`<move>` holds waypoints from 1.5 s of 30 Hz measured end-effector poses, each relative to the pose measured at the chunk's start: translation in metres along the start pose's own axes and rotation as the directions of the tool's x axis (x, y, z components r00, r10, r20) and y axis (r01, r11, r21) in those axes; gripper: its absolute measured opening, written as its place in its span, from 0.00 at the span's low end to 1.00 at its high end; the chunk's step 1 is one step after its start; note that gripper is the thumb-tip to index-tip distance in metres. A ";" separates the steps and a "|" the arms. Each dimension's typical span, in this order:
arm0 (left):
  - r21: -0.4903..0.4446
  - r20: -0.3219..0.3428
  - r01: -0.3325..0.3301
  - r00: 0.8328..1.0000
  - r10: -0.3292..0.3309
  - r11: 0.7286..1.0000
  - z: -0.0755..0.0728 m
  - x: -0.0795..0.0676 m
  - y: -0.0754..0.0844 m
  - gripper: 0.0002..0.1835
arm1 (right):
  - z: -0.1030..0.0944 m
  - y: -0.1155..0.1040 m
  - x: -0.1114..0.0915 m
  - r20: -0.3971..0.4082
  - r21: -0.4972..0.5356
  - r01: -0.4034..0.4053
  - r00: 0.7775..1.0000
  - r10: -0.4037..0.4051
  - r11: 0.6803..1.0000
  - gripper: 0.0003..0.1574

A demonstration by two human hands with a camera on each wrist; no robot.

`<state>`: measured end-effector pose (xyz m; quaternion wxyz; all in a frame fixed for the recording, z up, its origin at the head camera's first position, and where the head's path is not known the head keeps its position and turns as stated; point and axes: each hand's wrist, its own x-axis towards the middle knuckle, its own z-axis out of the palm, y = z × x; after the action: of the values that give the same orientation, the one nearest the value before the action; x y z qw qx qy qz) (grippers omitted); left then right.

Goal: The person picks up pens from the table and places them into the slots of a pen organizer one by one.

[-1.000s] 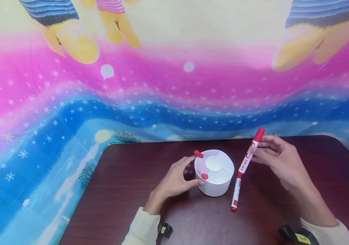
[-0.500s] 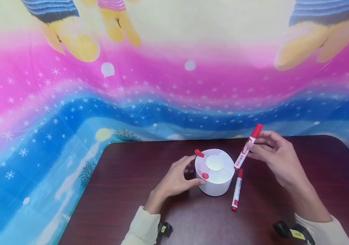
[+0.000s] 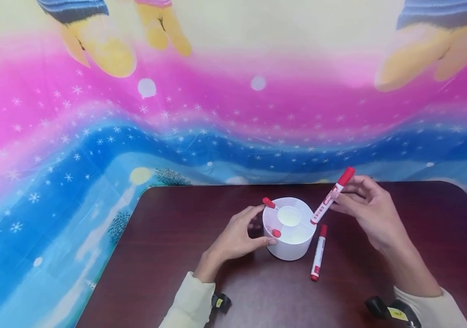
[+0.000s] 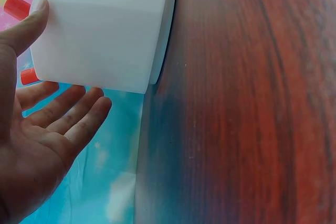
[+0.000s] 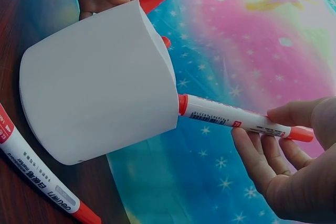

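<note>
A round white divided pen holder point(image 3: 292, 250) stands on the table, two red-capped markers in its left compartments; the cap point(image 4: 17, 7) of one shows in the left wrist view. My left hand point(image 3: 239, 235) holds the holder's left side, thumb at the front rim and fingers round toward the back. Between thumb and fingers, my right hand point(image 3: 372, 210) pinches a red-and-white whiteboard marker point(image 5: 231, 115) near its capped end. This marker slants, its lower red end right at the holder's right rim. Another whiteboard marker point(image 3: 318, 255) lies on the table just right of the holder.
The dark wooden table point(image 3: 167, 237) has its far edge against a colourful printed cloth point(image 3: 200, 100) with snowflakes. Black straps with small devices point(image 3: 221, 302) sit at both wrists, beside pale sleeves.
My right hand has moved the marker left, from over the lying marker to the holder's right rim, and tilted it more. The left hand keeps its place on the holder.
</note>
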<state>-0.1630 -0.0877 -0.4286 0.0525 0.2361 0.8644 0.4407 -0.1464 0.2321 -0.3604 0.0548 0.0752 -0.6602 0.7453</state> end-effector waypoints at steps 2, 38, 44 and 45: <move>0.003 0.002 0.006 1.000 -0.006 1.000 0.000 0.000 0.000 0.47 | 0.000 0.000 0.000 0.002 0.006 -0.001 1.000 0.001 1.000 0.21; -0.007 0.000 0.015 1.000 -0.015 1.000 0.003 0.000 -0.001 0.47 | 0.012 0.022 0.001 0.002 -0.138 -0.131 0.991 0.133 0.982 0.22; -0.009 -0.001 0.010 1.000 -0.010 1.000 0.003 0.000 0.000 0.47 | 0.014 0.025 0.001 0.000 -0.169 -0.112 0.994 0.114 0.979 0.22; -0.010 -0.001 0.010 1.000 -0.010 1.000 0.003 0.000 0.000 0.47 | 0.015 0.025 0.001 -0.002 -0.176 -0.111 0.994 0.113 0.978 0.22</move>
<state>-0.1623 -0.0858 -0.4302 0.0554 0.2311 0.8636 0.4447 -0.1514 0.2143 -0.3829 0.0164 0.0357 -0.7269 0.6856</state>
